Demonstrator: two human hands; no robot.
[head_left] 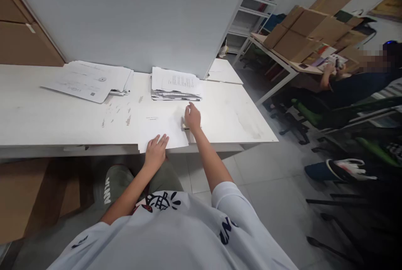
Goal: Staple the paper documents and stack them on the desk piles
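A sheet of white paper [166, 129] with a little print near its top lies at the front edge of the white table [220, 115]. My left hand [156, 149] rests flat on the sheet's lower part, fingers spread. At the sheet's right edge, my right hand [192, 116] is closed, its fingers curled. A small pale object [184, 124] shows beside and under it, mostly hidden, so its kind is unclear. Just beyond the right hand sits a stack of printed papers [176, 83].
Another loose pile of papers [91, 79] lies at the back left, against a grey panel [135, 18]. Cardboard boxes [304, 31] stand on a second table at right, where another person [354, 79] sits. Chairs and a dark bin [320, 171] stand on the floor.
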